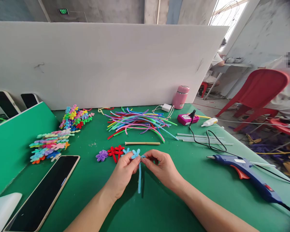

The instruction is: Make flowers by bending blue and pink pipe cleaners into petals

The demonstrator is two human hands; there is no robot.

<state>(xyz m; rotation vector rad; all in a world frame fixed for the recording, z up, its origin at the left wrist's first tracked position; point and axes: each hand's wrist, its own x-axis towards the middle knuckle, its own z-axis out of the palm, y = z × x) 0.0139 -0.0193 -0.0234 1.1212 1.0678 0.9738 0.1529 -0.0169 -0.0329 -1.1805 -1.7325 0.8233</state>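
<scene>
Left forearm [93, 209], one: bare, tapering, entering at the lower edge and slanting up and inward. Left wrist [112, 193]: nearly in line with the forearm. Left hand [124, 170]: bare, fingers curled, left thumb [133, 165] extended forward in a pinch. Right forearm [205, 201], one: bare, longer in view, lying at a shallower slant. Right hand [163, 167]: bare, fingers bent, right thumb [151, 165] and index finger [150, 154] pinched. Fingertips of both hands: close together, facing inward.
</scene>
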